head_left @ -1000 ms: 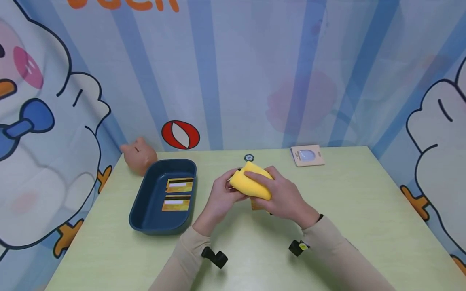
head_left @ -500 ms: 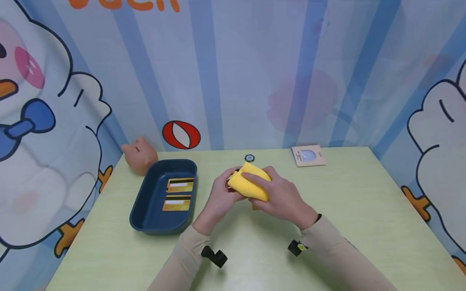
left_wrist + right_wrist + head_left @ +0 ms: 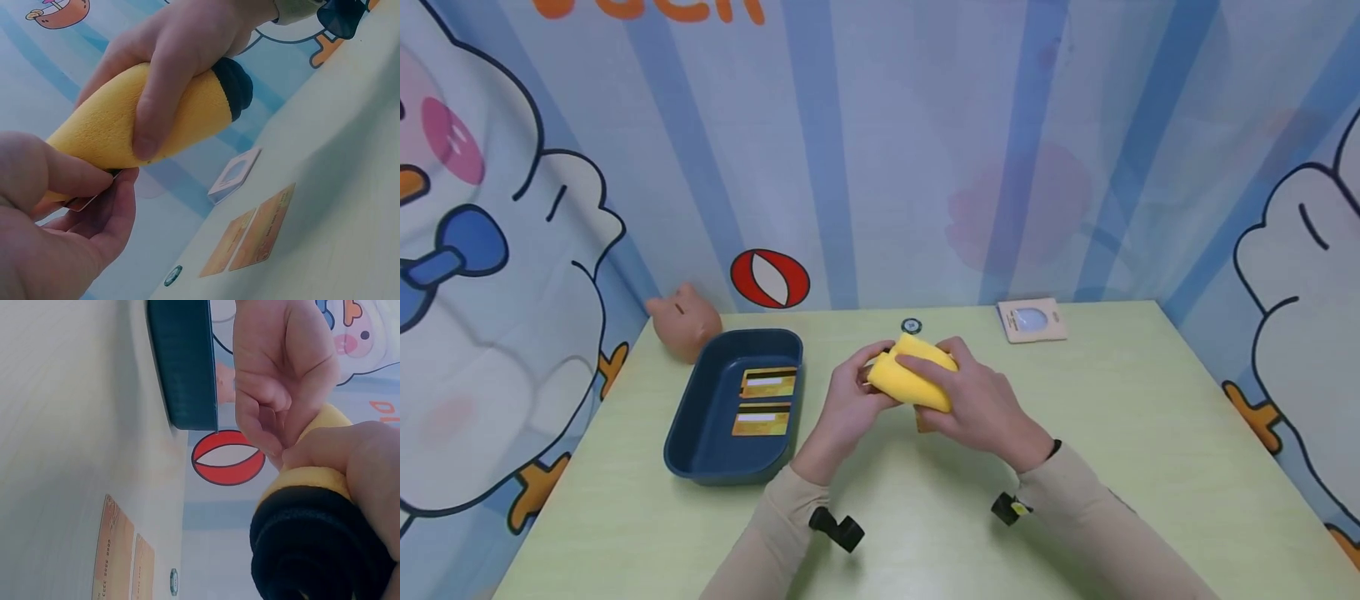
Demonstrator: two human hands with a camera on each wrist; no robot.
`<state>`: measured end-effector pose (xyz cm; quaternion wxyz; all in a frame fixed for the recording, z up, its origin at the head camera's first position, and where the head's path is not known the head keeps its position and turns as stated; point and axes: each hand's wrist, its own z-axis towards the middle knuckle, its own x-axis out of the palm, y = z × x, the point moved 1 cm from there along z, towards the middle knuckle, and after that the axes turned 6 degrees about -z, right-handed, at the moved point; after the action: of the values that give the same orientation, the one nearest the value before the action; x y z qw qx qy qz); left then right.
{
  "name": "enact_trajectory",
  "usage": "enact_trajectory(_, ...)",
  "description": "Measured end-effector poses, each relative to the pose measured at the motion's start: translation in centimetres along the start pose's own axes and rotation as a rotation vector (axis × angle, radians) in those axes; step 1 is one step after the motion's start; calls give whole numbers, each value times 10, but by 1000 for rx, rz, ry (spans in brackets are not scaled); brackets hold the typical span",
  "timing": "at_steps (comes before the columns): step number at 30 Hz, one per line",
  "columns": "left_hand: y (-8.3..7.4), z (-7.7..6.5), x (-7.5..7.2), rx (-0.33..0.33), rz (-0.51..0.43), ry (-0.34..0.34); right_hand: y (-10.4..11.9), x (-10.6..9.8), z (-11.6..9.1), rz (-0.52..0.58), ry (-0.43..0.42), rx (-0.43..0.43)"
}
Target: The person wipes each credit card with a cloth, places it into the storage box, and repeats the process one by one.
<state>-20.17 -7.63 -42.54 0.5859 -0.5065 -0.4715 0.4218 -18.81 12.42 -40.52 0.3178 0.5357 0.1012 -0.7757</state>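
Both hands meet above the middle of the table. My right hand (image 3: 983, 406) grips a soft yellow roll (image 3: 904, 383) with a dark end, its fingers wrapped over the top. My left hand (image 3: 847, 396) pinches a thin card (image 3: 87, 201) against the roll's other end; the card is mostly hidden by the fingers and the roll. The dark end (image 3: 306, 531) faces the right wrist camera. Beneath the hands, two gold cards (image 3: 265, 228) lie side by side on the table, largely hidden in the head view.
At left stands a dark blue tray (image 3: 681, 442) holding two gold cards (image 3: 762, 419). Behind it sits a pink piggy bank (image 3: 685, 325). A small round chip (image 3: 912, 326) and a pale flat package (image 3: 1032, 321) lie near the table's back edge.
The yellow roll and the hands have shifted very slightly left in the head view, along with small camera movement. Both grips look the same.
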Motion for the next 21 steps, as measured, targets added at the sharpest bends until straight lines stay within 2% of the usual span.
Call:
enact_trajectory(6, -1, 0, -3, -20, 3, -17, -5, 0, -2, -9, 12, 17)
enact_trajectory(11, -2, 1, -5, -27, 12, -40, -10, -1, -3, 27, 25, 41)
enact_trajectory(21, -8, 0, -8, 2, 7, -51, -22, -3, -6, 46, 23, 77)
